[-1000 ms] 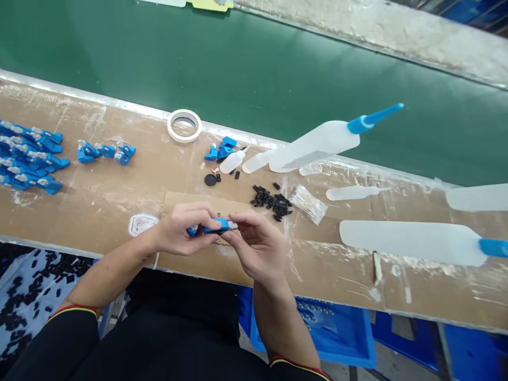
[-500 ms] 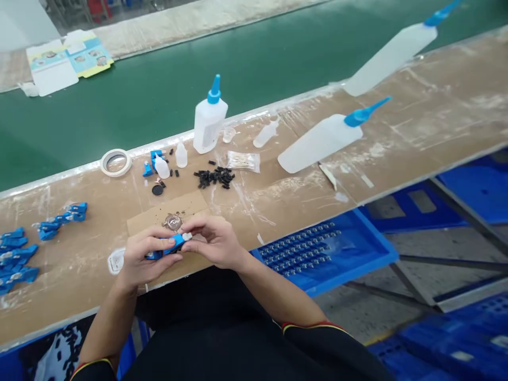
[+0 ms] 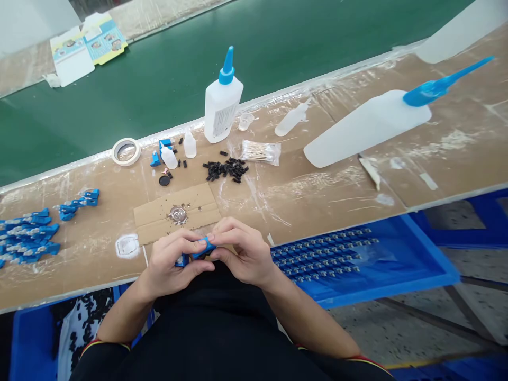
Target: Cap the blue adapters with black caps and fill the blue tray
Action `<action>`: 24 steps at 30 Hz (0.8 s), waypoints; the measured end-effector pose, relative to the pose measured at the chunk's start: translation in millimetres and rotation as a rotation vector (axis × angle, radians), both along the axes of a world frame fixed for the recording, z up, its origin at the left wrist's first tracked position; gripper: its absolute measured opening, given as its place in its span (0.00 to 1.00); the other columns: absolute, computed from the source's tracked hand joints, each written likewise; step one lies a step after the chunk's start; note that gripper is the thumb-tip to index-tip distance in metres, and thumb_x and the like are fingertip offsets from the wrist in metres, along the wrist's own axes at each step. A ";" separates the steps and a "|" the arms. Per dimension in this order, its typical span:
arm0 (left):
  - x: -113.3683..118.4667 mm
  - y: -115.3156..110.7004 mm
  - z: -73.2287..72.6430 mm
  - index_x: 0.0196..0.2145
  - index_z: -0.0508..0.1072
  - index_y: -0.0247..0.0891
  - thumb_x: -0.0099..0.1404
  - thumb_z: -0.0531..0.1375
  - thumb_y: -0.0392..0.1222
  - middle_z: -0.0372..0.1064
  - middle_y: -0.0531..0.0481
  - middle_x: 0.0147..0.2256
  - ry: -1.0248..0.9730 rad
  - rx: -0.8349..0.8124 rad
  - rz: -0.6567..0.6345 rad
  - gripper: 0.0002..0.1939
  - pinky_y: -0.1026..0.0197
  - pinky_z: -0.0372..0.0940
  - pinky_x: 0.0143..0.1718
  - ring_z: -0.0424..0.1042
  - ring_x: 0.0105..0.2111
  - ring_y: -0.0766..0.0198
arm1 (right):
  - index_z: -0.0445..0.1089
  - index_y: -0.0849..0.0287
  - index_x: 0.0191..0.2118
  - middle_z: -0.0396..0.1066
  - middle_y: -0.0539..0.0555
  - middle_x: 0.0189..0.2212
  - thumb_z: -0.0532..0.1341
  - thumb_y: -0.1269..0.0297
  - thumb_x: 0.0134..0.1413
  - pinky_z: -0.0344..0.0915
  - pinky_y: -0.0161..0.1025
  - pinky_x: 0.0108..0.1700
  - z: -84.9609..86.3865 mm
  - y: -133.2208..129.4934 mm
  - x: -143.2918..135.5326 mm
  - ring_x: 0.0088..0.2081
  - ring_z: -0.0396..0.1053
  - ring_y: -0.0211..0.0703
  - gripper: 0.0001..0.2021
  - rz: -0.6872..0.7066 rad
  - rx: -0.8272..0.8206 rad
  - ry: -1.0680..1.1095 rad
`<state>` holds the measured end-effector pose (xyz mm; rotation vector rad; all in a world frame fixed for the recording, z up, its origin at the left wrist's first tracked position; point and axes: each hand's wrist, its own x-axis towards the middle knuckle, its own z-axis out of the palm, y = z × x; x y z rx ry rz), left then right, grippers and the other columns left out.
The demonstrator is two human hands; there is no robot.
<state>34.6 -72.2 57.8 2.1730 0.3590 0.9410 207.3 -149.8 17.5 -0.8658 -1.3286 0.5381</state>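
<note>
Fingers of the left hand [image 3: 169, 263] and the right hand [image 3: 246, 255] together grasp a blue part [image 3: 203, 248]; just beyond, cardboard [image 3: 153, 218] lies flat on the table [image 3: 301, 198].

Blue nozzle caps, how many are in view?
2: one blue nozzle cap tops the bottle behind the black pieces; the other tops the bottle right of the cotton swabs. A third bottle runs out of frame; its top is unseen.
</note>
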 end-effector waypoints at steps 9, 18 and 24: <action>3.2 0.2 -4.7 0.39 0.72 0.36 0.62 0.68 0.30 0.78 0.45 0.37 0.054 0.061 -0.035 0.10 0.67 0.71 0.31 0.78 0.32 0.65 | 0.74 0.58 0.45 0.75 0.53 0.37 0.70 0.55 0.58 0.73 0.35 0.38 -7.3 -9.2 15.6 0.36 0.74 0.37 0.15 0.346 -0.460 0.450; 31.8 -25.7 -34.6 0.40 0.74 0.30 0.67 0.60 0.25 0.76 0.38 0.36 0.232 0.510 -0.408 0.06 0.59 0.67 0.25 0.72 0.28 0.59 | 0.75 0.64 0.32 0.72 0.49 0.22 0.75 0.48 0.46 0.66 0.31 0.27 -39.8 -76.7 44.7 0.25 0.69 0.33 0.22 0.426 -1.032 0.684; 70.8 -55.4 -75.7 0.54 0.70 0.33 0.71 0.62 0.38 0.74 0.35 0.48 0.307 0.258 -0.479 0.15 0.59 0.75 0.30 0.76 0.34 0.59 | 0.76 0.62 0.30 0.72 0.49 0.22 0.73 0.46 0.46 0.64 0.33 0.26 -55.3 -143.3 74.6 0.23 0.66 0.34 0.21 0.063 -1.115 0.641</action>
